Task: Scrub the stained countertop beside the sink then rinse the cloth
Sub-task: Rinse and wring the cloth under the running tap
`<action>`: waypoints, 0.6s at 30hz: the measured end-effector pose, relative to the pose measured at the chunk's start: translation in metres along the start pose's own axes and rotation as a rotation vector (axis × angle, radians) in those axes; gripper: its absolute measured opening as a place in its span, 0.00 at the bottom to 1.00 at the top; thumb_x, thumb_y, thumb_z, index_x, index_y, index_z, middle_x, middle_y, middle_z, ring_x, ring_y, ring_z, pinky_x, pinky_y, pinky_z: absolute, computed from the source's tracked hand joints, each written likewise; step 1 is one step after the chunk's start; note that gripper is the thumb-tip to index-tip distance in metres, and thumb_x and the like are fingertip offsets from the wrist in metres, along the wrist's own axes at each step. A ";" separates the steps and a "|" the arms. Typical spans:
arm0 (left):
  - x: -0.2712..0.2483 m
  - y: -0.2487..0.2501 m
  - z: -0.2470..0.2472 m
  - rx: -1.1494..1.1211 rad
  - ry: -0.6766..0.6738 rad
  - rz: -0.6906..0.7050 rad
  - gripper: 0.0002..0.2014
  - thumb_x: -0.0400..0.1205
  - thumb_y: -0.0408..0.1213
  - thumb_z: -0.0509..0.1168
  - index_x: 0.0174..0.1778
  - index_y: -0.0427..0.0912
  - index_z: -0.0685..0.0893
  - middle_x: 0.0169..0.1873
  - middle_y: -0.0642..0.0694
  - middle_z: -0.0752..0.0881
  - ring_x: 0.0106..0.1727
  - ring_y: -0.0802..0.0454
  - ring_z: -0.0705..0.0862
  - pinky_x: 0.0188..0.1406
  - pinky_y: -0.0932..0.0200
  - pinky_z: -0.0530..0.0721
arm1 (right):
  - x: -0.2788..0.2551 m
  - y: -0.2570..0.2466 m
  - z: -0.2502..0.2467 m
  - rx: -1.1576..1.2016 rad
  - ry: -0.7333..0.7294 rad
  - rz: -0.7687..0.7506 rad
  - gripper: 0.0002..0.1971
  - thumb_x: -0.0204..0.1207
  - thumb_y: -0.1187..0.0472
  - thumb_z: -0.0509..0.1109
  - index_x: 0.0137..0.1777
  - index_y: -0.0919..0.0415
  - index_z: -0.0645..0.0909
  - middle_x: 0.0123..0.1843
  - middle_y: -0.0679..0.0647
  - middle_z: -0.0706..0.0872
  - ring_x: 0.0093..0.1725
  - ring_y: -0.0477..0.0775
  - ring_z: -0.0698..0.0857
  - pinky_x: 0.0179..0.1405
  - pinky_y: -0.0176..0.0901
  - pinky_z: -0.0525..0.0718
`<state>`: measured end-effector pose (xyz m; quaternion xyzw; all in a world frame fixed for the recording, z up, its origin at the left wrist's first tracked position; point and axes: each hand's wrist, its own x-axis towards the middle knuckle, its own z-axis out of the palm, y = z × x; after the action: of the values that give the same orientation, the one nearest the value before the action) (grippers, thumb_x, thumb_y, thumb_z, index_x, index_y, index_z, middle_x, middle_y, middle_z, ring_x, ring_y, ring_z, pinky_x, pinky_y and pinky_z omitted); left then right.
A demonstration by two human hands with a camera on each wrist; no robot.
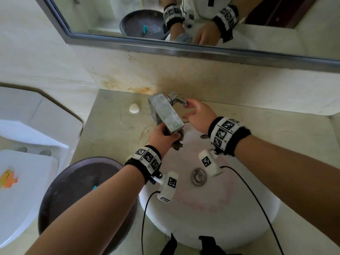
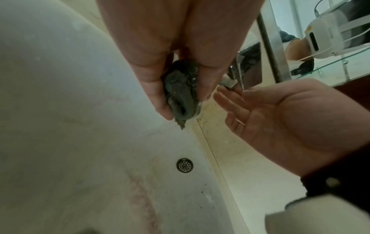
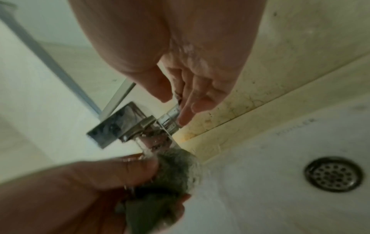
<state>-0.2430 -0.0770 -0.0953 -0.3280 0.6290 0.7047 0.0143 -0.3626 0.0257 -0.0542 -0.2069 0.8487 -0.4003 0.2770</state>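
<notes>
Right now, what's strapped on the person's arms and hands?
Both forearms are bare, no sleeves or gloves. Each wrist wears a black band covered with white squares printed with black coded markers. A small white camera with the same markers hangs beneath each wrist, trailing a thin black cable.

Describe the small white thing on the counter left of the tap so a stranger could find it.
Start at the white sink and its steel faucet. On the beige countertop just left of the faucet, near the back wall, lies a small white shell-shaped object. It is the only loose white item there, unlike the dark basin nearer the front.
</notes>
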 end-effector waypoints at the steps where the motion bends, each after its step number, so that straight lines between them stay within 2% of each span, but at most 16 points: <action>1: 0.001 0.000 -0.002 -0.002 -0.004 -0.002 0.14 0.78 0.20 0.65 0.57 0.36 0.82 0.47 0.36 0.88 0.43 0.40 0.87 0.41 0.47 0.88 | -0.001 0.001 0.000 -0.007 -0.017 -0.012 0.28 0.77 0.71 0.63 0.76 0.52 0.72 0.67 0.47 0.81 0.54 0.49 0.87 0.42 0.29 0.79; 3: -0.001 0.002 -0.003 0.020 0.014 -0.012 0.15 0.77 0.22 0.66 0.57 0.40 0.82 0.50 0.38 0.88 0.49 0.38 0.88 0.48 0.42 0.89 | -0.007 0.003 0.001 -0.009 -0.062 -0.038 0.30 0.77 0.73 0.59 0.77 0.51 0.71 0.65 0.45 0.81 0.54 0.48 0.87 0.40 0.29 0.79; 5: -0.003 0.002 -0.004 0.044 0.040 -0.028 0.17 0.78 0.23 0.67 0.59 0.45 0.81 0.52 0.42 0.88 0.52 0.41 0.88 0.53 0.42 0.88 | -0.015 0.006 0.001 0.033 -0.080 -0.025 0.32 0.76 0.72 0.60 0.79 0.49 0.68 0.65 0.43 0.79 0.56 0.50 0.87 0.42 0.34 0.83; 7: -0.007 0.002 -0.004 0.046 0.033 -0.044 0.16 0.79 0.26 0.69 0.61 0.45 0.81 0.52 0.42 0.88 0.52 0.40 0.89 0.53 0.40 0.89 | -0.025 0.012 0.002 0.044 -0.066 0.017 0.33 0.76 0.69 0.65 0.80 0.49 0.65 0.69 0.45 0.79 0.57 0.51 0.86 0.50 0.40 0.85; 9: -0.013 0.001 -0.005 0.093 0.025 -0.060 0.14 0.79 0.32 0.71 0.61 0.45 0.81 0.49 0.41 0.89 0.49 0.39 0.90 0.50 0.38 0.89 | -0.040 0.020 0.007 0.058 -0.089 0.104 0.36 0.75 0.65 0.71 0.81 0.51 0.62 0.73 0.49 0.77 0.57 0.50 0.85 0.54 0.42 0.85; 12: -0.023 0.000 -0.001 0.213 -0.016 -0.044 0.15 0.78 0.40 0.72 0.60 0.46 0.81 0.48 0.42 0.90 0.46 0.40 0.91 0.45 0.38 0.90 | -0.070 0.032 0.018 0.086 -0.303 0.201 0.50 0.69 0.57 0.80 0.84 0.49 0.49 0.72 0.45 0.71 0.56 0.52 0.87 0.52 0.45 0.87; 14: -0.030 0.001 0.008 0.268 -0.064 -0.020 0.16 0.80 0.40 0.70 0.63 0.43 0.80 0.50 0.41 0.89 0.47 0.41 0.90 0.47 0.43 0.90 | -0.087 0.033 0.024 -0.004 -0.384 0.182 0.61 0.63 0.53 0.83 0.84 0.47 0.40 0.74 0.48 0.74 0.59 0.53 0.86 0.56 0.45 0.85; 16: -0.040 0.004 0.021 0.364 -0.116 -0.007 0.16 0.82 0.40 0.67 0.65 0.42 0.78 0.52 0.40 0.87 0.51 0.42 0.88 0.52 0.46 0.89 | -0.100 0.031 0.031 -0.087 -0.326 0.157 0.64 0.62 0.53 0.84 0.84 0.54 0.37 0.73 0.52 0.75 0.64 0.54 0.83 0.62 0.42 0.81; 18: -0.052 0.010 0.033 0.357 -0.148 -0.040 0.16 0.84 0.39 0.63 0.67 0.39 0.77 0.56 0.37 0.85 0.58 0.39 0.85 0.60 0.42 0.85 | -0.110 0.031 0.034 -0.147 -0.192 0.155 0.56 0.66 0.55 0.81 0.83 0.60 0.44 0.68 0.56 0.80 0.61 0.56 0.84 0.58 0.42 0.81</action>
<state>-0.2214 -0.0292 -0.0615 -0.2797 0.7346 0.6038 0.1325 -0.2611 0.0874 -0.0631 -0.1979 0.8586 -0.2928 0.3713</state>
